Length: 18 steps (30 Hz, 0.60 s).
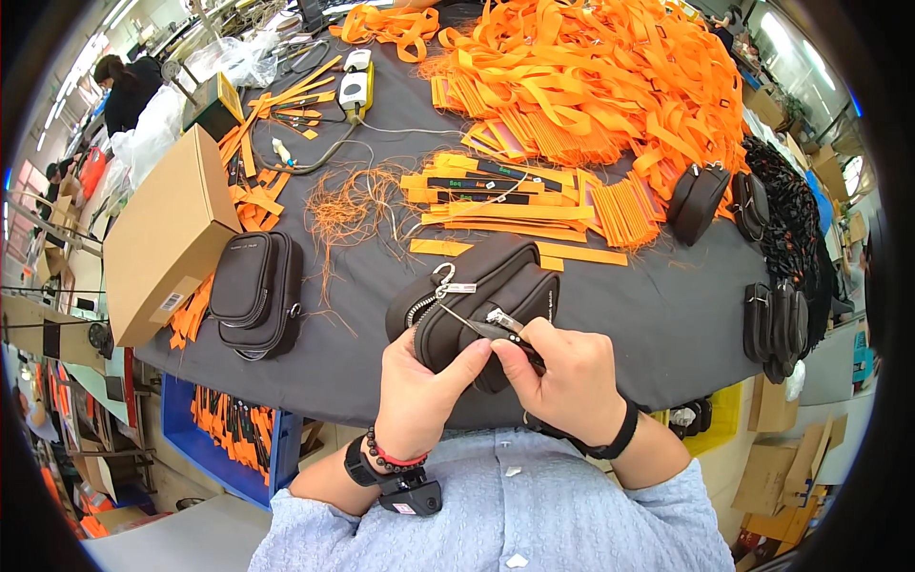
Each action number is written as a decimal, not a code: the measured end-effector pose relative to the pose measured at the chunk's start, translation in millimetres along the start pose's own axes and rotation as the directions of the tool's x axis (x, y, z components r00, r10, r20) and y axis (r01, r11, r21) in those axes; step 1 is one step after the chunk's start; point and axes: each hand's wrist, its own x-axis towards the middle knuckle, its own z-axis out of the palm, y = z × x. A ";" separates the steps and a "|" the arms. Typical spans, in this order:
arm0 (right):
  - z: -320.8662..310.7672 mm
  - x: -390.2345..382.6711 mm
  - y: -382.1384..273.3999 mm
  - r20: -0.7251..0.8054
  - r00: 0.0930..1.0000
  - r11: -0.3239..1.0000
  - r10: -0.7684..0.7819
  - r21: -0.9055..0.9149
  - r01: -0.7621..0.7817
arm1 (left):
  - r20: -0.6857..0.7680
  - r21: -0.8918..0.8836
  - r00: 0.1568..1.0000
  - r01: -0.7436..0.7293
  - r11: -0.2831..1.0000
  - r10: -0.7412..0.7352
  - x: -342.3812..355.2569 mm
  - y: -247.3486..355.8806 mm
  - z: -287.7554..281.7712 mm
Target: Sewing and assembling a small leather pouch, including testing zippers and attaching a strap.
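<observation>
A small black zippered bag (486, 267) is held up at the near edge of the table. My left hand (417, 393) is closed around its lower left side, with the thumb near the front. A metal zip and a silver clasp (445, 276) show at the bag's left end. In my right hand (579, 381), pinched between thumb and fingers, is a pair of small snips (488, 330) with a dark grip. Its narrow pointed tip lies across the bag's front by the zip. A shiny metal piece (502, 318) sits beside the blade. My fingers partly hide the grip.
Another black bag (255, 294) lies at the left beside a cardboard box (172, 234). Orange straps (581, 76) are heaped at the back, with loose threads (357, 214) nearer. More black bags (701, 202) stand at the right. A blue crate (181, 434) is below the table.
</observation>
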 end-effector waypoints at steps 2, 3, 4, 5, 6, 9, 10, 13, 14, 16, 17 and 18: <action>1.8 -0.5 1.7 -0.006 1.000 1.000 0.002 0.019 -0.002 | 0.001 -0.006 1.000 -0.005 1.000 0.005 0.1 1.2 1.1; 2.3 -0.5 1.7 -0.012 1.000 1.000 0.005 0.029 -0.005 | 0.001 -0.010 1.000 -0.009 1.000 0.009 0.4 1.9 1.5; 2.3 -0.3 1.5 -0.018 1.000 0.999 0.007 0.039 -0.007 | 0.004 -0.008 1.000 -0.012 1.000 0.012 0.4 2.3 1.4; 1.2 0.5 0.4 -0.011 1.000 0.998 0.018 0.052 -0.017 | 0.007 -0.006 1.000 -0.016 1.000 0.016 0.2 2.8 1.1; -0.6 1.8 -1.4 -0.001 1.000 0.998 0.029 0.065 -0.028 | 0.008 -0.005 1.000 -0.018 1.000 0.018 0.3 3.2 0.8; -3.8 3.9 -2.6 0.020 0.999 0.997 0.026 0.070 -0.028 | 0.008 -0.011 1.000 -0.012 1.000 0.012 0.7 4.3 0.7; -4.5 3.9 -2.3 0.025 0.999 0.997 0.020 0.068 -0.022 | 0.010 -0.017 1.000 -0.014 1.000 0.014 0.7 4.0 0.4; -4.1 2.9 -1.3 0.029 1.000 0.999 -0.002 0.036 0.001 | 0.013 -0.026 1.000 -0.015 1.000 0.016 0.6 3.0 0.0; -3.8 3.1 -1.4 0.023 1.000 0.999 -0.001 0.035 0.000 | 0.014 -0.024 1.000 -0.014 1.000 0.014 0.6 3.6 0.8; -2.4 3.6 -2.1 0.009 1.000 0.999 0.002 0.033 -0.002 | 0.014 -0.024 1.000 -0.014 1.000 0.015 0.8 3.4 1.1; -2.6 4.0 -3.3 0.015 1.000 0.999 0.013 0.034 -0.014 | 0.014 -0.028 1.000 -0.016 0.999 0.016 1.0 2.7 1.0; -3.5 4.6 -5.4 0.021 1.000 0.999 0.024 0.037 -0.024 | 0.013 -0.031 1.000 -0.018 0.999 0.018 0.9 2.2 0.7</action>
